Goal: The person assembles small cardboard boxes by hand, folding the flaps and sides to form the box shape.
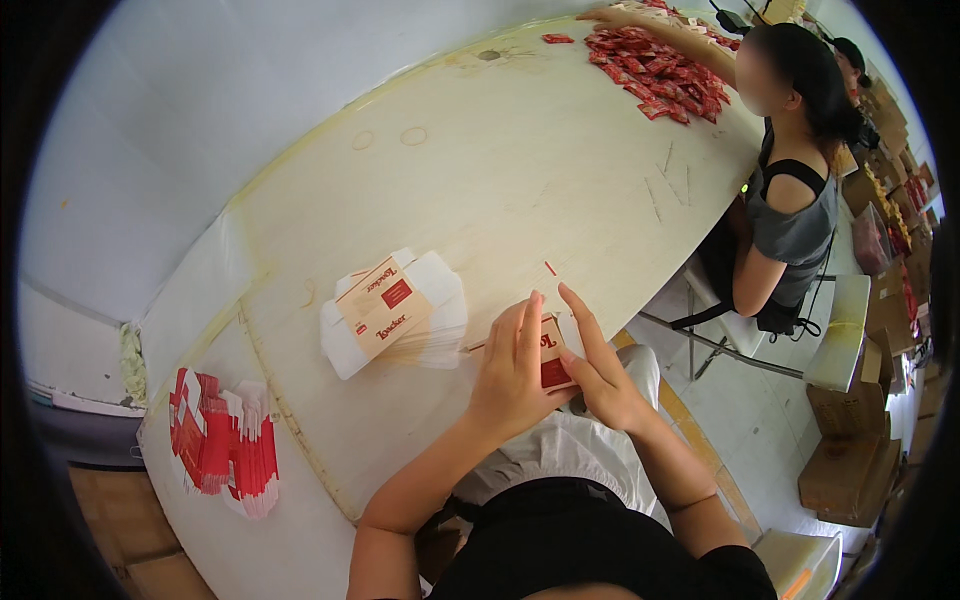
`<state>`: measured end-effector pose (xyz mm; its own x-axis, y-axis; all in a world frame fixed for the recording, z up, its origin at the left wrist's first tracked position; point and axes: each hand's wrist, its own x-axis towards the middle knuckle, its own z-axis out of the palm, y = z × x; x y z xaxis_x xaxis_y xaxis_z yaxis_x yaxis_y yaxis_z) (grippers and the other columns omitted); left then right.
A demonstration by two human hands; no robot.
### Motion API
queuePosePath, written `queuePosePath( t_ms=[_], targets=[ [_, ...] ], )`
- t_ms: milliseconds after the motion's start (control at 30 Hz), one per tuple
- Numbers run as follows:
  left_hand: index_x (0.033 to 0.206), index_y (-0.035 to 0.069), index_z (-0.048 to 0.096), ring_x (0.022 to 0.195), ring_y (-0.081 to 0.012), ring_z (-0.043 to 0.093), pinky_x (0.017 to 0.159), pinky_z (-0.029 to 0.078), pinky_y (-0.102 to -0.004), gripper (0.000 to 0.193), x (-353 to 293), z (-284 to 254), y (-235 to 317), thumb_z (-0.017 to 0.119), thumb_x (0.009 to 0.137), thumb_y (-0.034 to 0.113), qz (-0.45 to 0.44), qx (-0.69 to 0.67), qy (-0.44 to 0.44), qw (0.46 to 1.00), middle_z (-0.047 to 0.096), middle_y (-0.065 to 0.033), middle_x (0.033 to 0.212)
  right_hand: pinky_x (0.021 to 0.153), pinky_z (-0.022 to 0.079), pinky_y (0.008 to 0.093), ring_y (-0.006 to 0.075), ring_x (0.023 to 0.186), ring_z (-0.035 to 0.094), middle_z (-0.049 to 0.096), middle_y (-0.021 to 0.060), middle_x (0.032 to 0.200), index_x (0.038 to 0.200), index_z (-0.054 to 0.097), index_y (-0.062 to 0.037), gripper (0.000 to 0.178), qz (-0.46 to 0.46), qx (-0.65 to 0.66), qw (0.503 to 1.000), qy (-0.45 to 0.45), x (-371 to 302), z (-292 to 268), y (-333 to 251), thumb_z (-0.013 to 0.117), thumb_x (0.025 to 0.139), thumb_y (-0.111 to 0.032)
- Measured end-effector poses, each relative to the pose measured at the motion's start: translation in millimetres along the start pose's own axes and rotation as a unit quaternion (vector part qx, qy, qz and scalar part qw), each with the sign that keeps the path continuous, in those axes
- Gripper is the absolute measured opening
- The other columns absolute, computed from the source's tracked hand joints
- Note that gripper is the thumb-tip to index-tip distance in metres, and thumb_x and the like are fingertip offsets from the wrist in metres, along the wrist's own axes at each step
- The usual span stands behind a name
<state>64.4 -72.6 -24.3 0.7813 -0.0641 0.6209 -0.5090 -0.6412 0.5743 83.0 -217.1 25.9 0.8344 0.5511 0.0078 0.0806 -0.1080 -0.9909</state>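
Note:
Close to my body, at the table's near edge, a small beige and red carton (pixel 553 370) is between my two hands. My left hand (pixel 512 370) wraps its left side, fingers together and pointing away from me. From the right, my right hand (pixel 603 378) grips the carton with its thumb on the front and its fingers along the far side. Part of the carton is hidden behind my fingers. Left of my hands lies a fanned stack of flat cartons (pixel 395 300), white and beige with red print.
Further left, red and white folded cardboard pieces (pixel 225 440) stand in rows on the white table (pixel 350 200). A heap of small red packets (pixel 660 75) lies at the far right. A co-worker (pixel 795 190) sits there, one arm reaching across. Brown boxes (pixel 850 470) stand on the floor.

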Motion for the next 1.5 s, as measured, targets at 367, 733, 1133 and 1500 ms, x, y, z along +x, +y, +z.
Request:
queuePosePath(
  t_ms=[367, 733, 1133, 1500],
  targets=[
    [0.126, 0.012, 0.052, 0.109, -0.0273, 0.047, 0.092, 0.034, -0.0426, 0.074, -16, -10, -10, 0.08, 0.058, 0.023, -0.064, 0.031, -0.054, 0.996, 0.053, -0.0062, 0.116, 0.114, 0.014, 0.0371, 0.0318, 0.142, 0.019, 0.02, 0.0226, 0.152, 0.148, 0.01, 0.004, 0.062, -0.047, 0.004, 0.999, -0.021, -7, -8, 6, 0.035, 0.092, -0.002],
    [0.129, 0.012, 0.052, 0.108, -0.028, 0.047, 0.094, 0.033, -0.0416, 0.076, -15, -5, 0, 0.08, 0.058, 0.016, -0.076, 0.012, -0.049, 0.996, 0.053, -0.0063, 0.117, 0.11, 0.026, 0.042, 0.0346, 0.133, 0.034, 0.031, 0.0239, 0.145, 0.147, 0.017, 0.0023, 0.059, -0.061, 0.132, 0.988, 0.056, -9, 5, 33, 0.037, 0.098, -0.024],
    [0.132, 0.01, 0.049, 0.108, -0.0292, 0.046, 0.095, 0.032, -0.0415, 0.082, -13, -2, 0, 0.082, 0.057, 0.013, -0.107, -0.002, -0.019, 0.994, 0.051, -0.0098, 0.118, 0.11, 0.029, 0.0393, 0.0365, 0.133, 0.038, 0.033, 0.0272, 0.146, 0.141, 0.027, 0.0127, 0.052, -0.152, -0.08, 0.976, 0.134, -3, 10, 39, 0.033, 0.097, -0.015],
    [0.135, 0.011, 0.049, 0.106, -0.0289, 0.046, 0.094, 0.033, -0.042, 0.083, -17, -6, -5, 0.083, 0.059, 0.018, -0.133, -0.011, -0.015, 0.991, 0.05, -0.0093, 0.115, 0.108, 0.032, 0.0434, 0.0448, 0.135, 0.031, 0.02, 0.0303, 0.15, 0.145, 0.019, 0.0079, 0.068, -0.187, -0.242, 0.95, 0.066, 2, 9, 27, 0.05, 0.091, -0.019]
  ],
)
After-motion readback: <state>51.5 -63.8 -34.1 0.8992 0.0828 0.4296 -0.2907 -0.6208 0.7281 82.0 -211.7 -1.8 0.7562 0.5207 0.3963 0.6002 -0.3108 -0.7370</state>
